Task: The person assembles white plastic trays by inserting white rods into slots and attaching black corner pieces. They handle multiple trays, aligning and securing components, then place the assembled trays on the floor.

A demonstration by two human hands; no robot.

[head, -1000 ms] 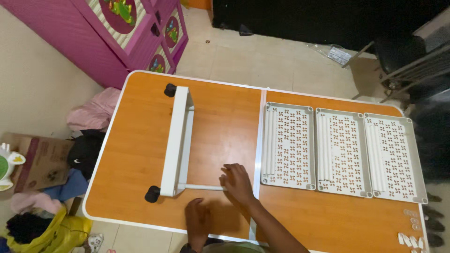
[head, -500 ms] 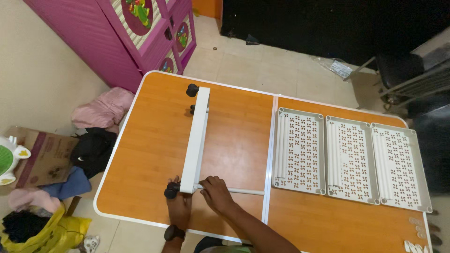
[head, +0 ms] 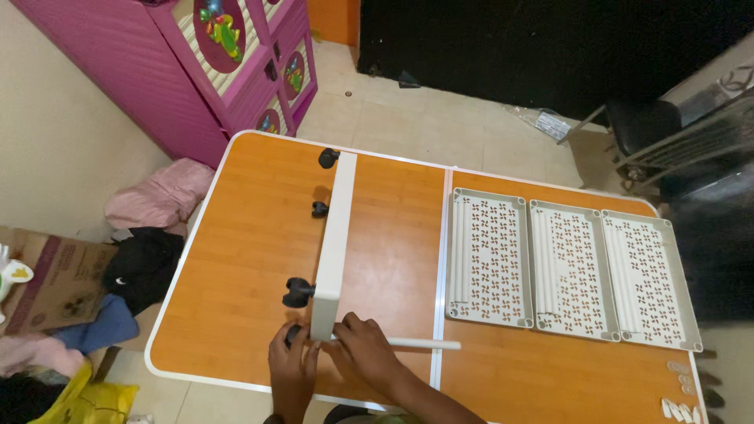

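White wheeled frame (head: 334,243) stands on edge across the left half of the orange tabletop (head: 236,259), black casters (head: 298,291) fitted. At its near-edge end your left hand (head: 289,369) grips the corner, and your right hand (head: 363,353) closes on a white rod (head: 424,344) seemingly being fitted there. Three perforated trays (head: 567,267) lie unattached on the right half.

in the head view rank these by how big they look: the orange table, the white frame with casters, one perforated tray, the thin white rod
1. orange table, clearly largest.
2. and 3. White caster frame and nearest perforated tray: the frame is longer, the tray wider, so they look too alike to rank.
4. Thin white rod, smallest, by the right hand.
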